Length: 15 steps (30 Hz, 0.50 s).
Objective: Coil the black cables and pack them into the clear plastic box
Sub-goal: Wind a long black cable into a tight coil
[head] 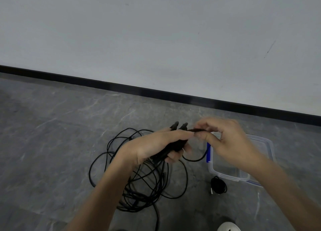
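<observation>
1. At centre frame, a person's left hand [152, 147] grips a bundle [175, 144] of black cable, fingers curled under it and thumb laid along the top.
2. Two dark plugs [178, 126] stick up from the bundle just above the thumb.
3. The right hand [229, 140], just right of centre, pinches a short black strand [198, 130] between thumb and fingertips. The strand runs left to the bundle, and motion blur hides whether it is cable or a tie.
4. Loose cables [139, 187] hang from the left hand and sprawl in tangled loops on the grey floor [52, 126] at lower centre.
5. The clear box [224, 175] sits open on the floor at right, partly behind the right hand, with a blue clip [208, 152] on its left side.
6. A small black coil [218, 187] lies on the floor just below the box, outside it.
7. A black skirting [121, 87] slants across mid-frame beneath a pale wall [156, 31].
8. A white shoe [229, 227] shows at the bottom edge, right.
</observation>
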Motion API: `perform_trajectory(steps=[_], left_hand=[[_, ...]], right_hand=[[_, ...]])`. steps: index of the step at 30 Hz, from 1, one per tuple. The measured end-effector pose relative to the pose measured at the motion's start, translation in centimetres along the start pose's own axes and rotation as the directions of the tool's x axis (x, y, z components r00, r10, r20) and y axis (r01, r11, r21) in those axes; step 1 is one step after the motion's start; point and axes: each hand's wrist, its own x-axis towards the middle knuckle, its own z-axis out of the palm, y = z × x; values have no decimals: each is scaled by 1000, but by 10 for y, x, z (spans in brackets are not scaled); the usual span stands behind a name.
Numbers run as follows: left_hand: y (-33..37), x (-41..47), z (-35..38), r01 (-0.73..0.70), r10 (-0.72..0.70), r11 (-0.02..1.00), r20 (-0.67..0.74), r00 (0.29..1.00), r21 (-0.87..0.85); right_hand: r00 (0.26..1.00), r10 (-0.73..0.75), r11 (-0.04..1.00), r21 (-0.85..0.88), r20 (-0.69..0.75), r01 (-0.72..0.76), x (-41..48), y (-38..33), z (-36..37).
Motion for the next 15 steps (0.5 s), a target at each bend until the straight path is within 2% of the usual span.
perform_trajectory(steps=[3,8,15], left_hand=[[2,0,2,1,-1,1000,44,999,-17],[0,6,8,37,-27,997,146,989,-63],[-1,6,8,-26,65,986,233,970,-165]], right_hand=[[999,11,1000,-8,-30,-11,1,-1,-2],[994,-57,998,-8,-95,57,4,0,-3],[999,-40,998,-56,7,41,5,11,1]])
